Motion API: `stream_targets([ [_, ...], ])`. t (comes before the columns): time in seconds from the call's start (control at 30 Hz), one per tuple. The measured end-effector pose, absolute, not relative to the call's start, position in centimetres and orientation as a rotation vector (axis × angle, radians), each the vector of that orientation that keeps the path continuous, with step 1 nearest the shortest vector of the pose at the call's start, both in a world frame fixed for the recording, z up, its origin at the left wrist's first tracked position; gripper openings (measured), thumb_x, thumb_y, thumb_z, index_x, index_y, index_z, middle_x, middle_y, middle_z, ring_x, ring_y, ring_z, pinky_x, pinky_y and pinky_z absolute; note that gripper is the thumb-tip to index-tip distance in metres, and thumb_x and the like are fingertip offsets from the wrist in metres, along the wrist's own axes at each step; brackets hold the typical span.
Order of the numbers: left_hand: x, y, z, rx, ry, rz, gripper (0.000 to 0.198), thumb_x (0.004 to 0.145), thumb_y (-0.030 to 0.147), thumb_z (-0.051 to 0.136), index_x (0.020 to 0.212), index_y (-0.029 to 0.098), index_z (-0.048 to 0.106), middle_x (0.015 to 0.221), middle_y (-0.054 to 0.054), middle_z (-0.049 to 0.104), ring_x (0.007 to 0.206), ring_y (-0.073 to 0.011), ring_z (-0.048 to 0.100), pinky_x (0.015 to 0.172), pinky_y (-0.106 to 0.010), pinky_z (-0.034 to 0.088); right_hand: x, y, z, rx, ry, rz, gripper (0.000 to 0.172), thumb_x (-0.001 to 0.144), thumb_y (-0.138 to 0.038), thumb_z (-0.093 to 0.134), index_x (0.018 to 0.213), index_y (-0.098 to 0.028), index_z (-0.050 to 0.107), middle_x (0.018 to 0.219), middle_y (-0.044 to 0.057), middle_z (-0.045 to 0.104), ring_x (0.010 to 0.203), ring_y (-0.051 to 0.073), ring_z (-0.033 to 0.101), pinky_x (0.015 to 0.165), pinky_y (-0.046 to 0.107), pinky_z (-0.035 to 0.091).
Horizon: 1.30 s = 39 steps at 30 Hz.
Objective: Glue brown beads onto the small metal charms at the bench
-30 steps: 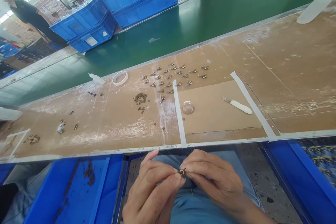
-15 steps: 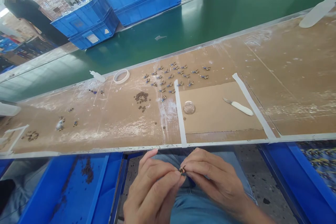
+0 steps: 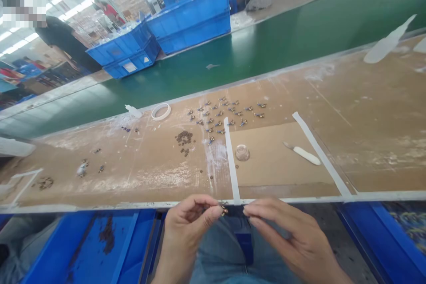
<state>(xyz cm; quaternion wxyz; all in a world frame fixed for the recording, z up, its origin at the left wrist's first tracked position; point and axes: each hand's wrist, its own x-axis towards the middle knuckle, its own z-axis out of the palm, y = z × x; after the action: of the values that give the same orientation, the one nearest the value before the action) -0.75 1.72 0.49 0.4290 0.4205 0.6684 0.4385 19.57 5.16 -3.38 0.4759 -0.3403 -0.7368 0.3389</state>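
My left hand (image 3: 189, 226) pinches a small brass part (image 3: 223, 210) between thumb and fingers, just below the bench's front edge. My right hand (image 3: 286, 235) sits beside it, fingers curled and pressed together, tips a little apart from the part; nothing shows in them. Beyond, on the cardboard-covered bench (image 3: 133, 177), several small blue-and-brass pieces (image 3: 226, 113) lie in rows, with a pile of dark rings (image 3: 183, 137) to their left.
A small clear dish (image 3: 242, 152), a white-handled knife (image 3: 302, 154), a tape roll (image 3: 161, 111) and a small bottle (image 3: 133, 110) lie on the bench. Blue bins (image 3: 96, 244) stand below it. A green conveyor (image 3: 233, 53) runs behind, with blue crates (image 3: 186, 17) and people beyond.
Both hands rose toward the bench edge. The right hand let go of the part and drew slightly right; the left hand keeps it. The view tilted up.
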Motion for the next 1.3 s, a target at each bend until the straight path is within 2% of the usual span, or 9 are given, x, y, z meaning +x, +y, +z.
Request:
stream_targets([
  [0.23,-2.8,13.4,-0.1,1.376,1.717,1.055,0.016,0.07,0.031,0.076,0.068,0.016,0.071,0.067,-0.001,0.07,0.064,-0.0138,0.063,0.064,-0.025,0.049,23.6,8.4,-3.6,-1.123,-1.701,0.501,0.013,0.089,-0.032,0.06,0.094,-0.029,0.072,0.088,-0.001,0.075,0.08,0.016,0.072,0.074,0.024,0.059],
  [0.4,-1.4,21.8,-2.0,1.649,1.702,0.854,0.02,0.074,0.034,0.072,0.068,0.016,0.072,0.062,0.0,0.067,0.06,-0.0129,0.058,0.059,-0.024,0.044,26.7,13.6,-4.2,-1.265,-1.693,0.416,0.024,0.089,-0.044,0.058,0.094,-0.027,0.073,0.093,0.001,0.075,0.085,0.018,0.072,0.069,0.025,0.059],
  [0.5,-0.7,24.9,-2.6,1.728,1.704,0.821,0.025,0.078,0.037,0.069,0.07,0.014,0.074,0.058,-0.001,0.065,0.057,-0.0145,0.059,0.057,-0.026,0.046,27.5,17.2,-4.8,-1.308,-1.843,0.422,0.035,0.092,-0.05,0.049,0.098,-0.024,0.072,0.103,0.005,0.074,0.096,0.02,0.071,0.08,0.032,0.059],
  [0.63,-2.0,26.5,-1.4,1.9,1.716,0.778,0.027,0.076,0.037,0.073,0.092,0.016,0.077,0.098,-0.01,0.074,0.096,-0.0258,0.066,0.088,-0.039,0.05,26.9,22.2,-5.8,-1.366,-2.098,0.448,0.053,0.092,-0.059,0.039,0.122,-0.024,0.064,0.131,0.009,0.062,0.124,0.026,0.057,0.101,0.045,0.05],
  [0.7,-3.7,25.9,-0.3,1.993,1.696,0.742,0.046,0.071,0.035,0.079,0.114,0.02,0.072,0.129,-0.012,0.065,0.123,-0.0302,0.055,0.107,-0.045,0.038,26.1,24.6,-6.1,-1.369,-2.212,0.481,0.068,0.085,-0.066,0.046,0.138,-0.023,0.052,0.148,0.012,0.047,0.136,0.029,0.045,0.108,0.048,0.043],
  [0.8,-6.4,23.8,0.7,2.262,1.582,0.461,0.087,0.069,0.045,0.081,0.145,0.025,0.045,0.157,-0.012,0.035,0.146,-0.0323,0.026,0.119,-0.051,0.015,24.8,27.6,-6.5,-1.378,-2.378,0.529,0.096,0.074,-0.075,0.055,0.15,-0.021,0.034,0.159,0.014,0.026,0.146,0.036,0.023,0.116,0.056,0.028],
  [0.9,-8.0,21.7,0.6,2.526,1.399,0.051,0.103,0.075,0.068,0.065,0.155,0.021,0.02,0.162,-0.015,0.015,0.15,-0.034,0.007,0.119,-0.056,-0.001,23.1,29.4,-6.6,-1.329,-2.532,0.552,0.104,0.071,-0.08,0.052,0.154,-0.024,0.022,0.162,0.012,0.016,0.148,0.037,0.01,0.118,0.058,0.018],
  [1.0,-8.2,21.0,-0.6,2.613,1.302,-0.072,0.103,0.08,0.077,0.047,0.156,0.018,0.01,0.163,-0.017,0.007,0.15,-0.034,0.002,0.118,-0.058,-0.005,21.1,29.9,-6.5,-1.227,-2.65,0.525,0.103,0.074,-0.081,0.047,0.155,-0.027,0.013,0.163,0.01,0.01,0.149,0.036,0.004,0.119,0.059,0.011],
  [1.3,-7.6,26.7,-3.9,2.468,1.79,0.104,0.086,0.088,0.074,0.032,0.156,0.026,0.012,0.164,-0.015,0.008,0.149,-0.0402,0.003,0.111,-0.072,0.007,14.2,31.5,-6.1,-1.045,-2.757,0.41,0.094,0.079,-0.079,0.043,0.154,-0.032,0.013,0.163,0.007,0.01,0.149,0.036,0.004,0.116,0.065,0.011],
])
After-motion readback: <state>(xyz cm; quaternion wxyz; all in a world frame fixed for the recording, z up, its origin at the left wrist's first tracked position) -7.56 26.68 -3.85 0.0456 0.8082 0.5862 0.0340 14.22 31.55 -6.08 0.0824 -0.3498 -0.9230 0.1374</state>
